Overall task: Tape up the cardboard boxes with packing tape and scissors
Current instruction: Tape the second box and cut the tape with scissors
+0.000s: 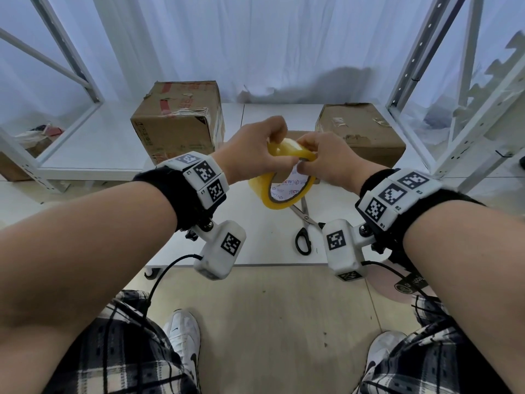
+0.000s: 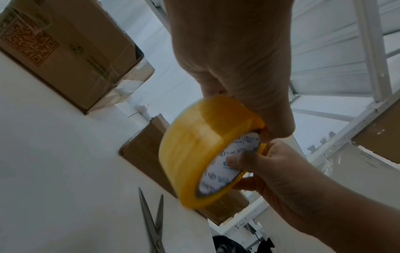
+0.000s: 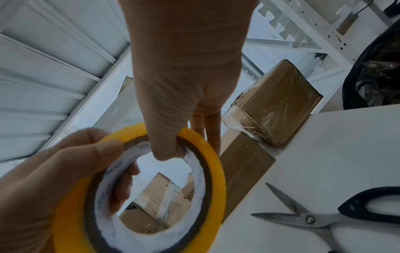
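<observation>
So, table (image 1: 113, 143): white, bare stretch at the near edge.
Boxes: tall cardboard box (image 1: 177, 120) back left, flat cardboard box (image 1: 366, 132) back right.
Tape roll (image 1: 281, 189): midair over scissors (image 1: 305, 223).
Left hand (image 1: 255, 149): pinching the roll's top.
Right hand (image 1: 326, 157): fingers hooked through the core.

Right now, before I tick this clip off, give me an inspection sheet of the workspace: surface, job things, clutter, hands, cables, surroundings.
Surface: white table, boxes at the back.
Job's things: yellow tape roll held in the air above the table; scissors lying open on the table, untouched; tall cardboard box back left, low cardboard box back right, a third box between them, mostly hidden in the head view.
Clutter: nothing seen on the table.
Hands: left hand grips the roll's top; right hand grips its rim, a finger inside the core.
Cables: black cable hangs from the left wrist camera, off the table.
Surroundings: white curtain behind, white metal racks either side.
</observation>
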`<action>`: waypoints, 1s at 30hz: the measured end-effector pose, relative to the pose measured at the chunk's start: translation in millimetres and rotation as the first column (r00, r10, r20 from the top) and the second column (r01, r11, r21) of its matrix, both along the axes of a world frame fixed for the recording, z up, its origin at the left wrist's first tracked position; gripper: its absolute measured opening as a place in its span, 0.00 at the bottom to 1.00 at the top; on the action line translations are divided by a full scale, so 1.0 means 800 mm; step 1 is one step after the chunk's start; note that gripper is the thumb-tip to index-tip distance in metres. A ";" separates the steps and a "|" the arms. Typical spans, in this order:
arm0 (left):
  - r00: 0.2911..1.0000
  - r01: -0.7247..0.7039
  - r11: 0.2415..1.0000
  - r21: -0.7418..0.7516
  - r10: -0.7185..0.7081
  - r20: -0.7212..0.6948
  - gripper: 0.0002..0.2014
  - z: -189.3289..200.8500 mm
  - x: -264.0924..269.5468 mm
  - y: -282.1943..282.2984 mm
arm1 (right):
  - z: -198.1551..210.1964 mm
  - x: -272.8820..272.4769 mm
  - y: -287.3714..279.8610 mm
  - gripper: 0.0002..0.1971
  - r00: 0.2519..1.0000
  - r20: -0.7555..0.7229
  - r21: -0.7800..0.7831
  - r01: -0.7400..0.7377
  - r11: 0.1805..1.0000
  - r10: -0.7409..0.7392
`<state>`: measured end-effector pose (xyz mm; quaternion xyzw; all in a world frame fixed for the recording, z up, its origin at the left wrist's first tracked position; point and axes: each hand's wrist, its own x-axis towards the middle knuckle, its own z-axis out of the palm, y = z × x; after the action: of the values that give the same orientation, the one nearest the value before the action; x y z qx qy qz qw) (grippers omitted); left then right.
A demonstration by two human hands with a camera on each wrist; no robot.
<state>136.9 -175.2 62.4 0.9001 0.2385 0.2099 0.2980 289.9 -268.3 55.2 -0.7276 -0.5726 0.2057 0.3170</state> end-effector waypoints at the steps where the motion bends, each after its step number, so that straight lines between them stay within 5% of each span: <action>1: 1.000 -0.006 1.000 0.013 0.006 0.011 0.19 -0.002 0.001 -0.001 | 0.000 0.001 0.000 0.17 1.000 -0.001 0.004 0.004 1.000 -0.004; 4: 1.000 -0.013 1.000 0.005 0.013 0.017 0.20 -0.003 0.002 -0.003 | -0.001 0.004 0.003 0.19 0.999 -0.006 0.015 0.032 0.999 -0.032; 8: 0.999 0.014 0.919 -0.394 -0.031 -0.035 0.27 0.010 -0.007 0.002 | -0.003 0.009 0.005 0.21 0.993 -0.041 0.070 0.113 0.991 -0.110; 10: 0.997 0.012 0.888 -0.459 -0.045 -0.062 0.23 0.015 -0.010 0.004 | -0.001 0.011 0.005 0.23 0.989 -0.096 0.097 0.119 0.988 -0.110; 14: 0.998 -0.021 0.939 -0.345 0.001 -0.057 0.15 0.017 -0.004 0.005 | 0.006 0.000 0.010 0.31 0.991 -0.133 0.093 0.042 0.995 -0.029; 30: 0.989 -0.083 0.980 -0.181 0.058 -0.139 0.17 0.013 -0.007 0.003 | 0.005 -0.007 0.023 0.06 0.983 -0.045 0.292 0.186 0.938 -0.181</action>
<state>131.7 -173.2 72.5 0.8713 0.3082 0.1364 0.3567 284.6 -250.0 59.4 -0.7204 -0.5238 0.0940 0.4448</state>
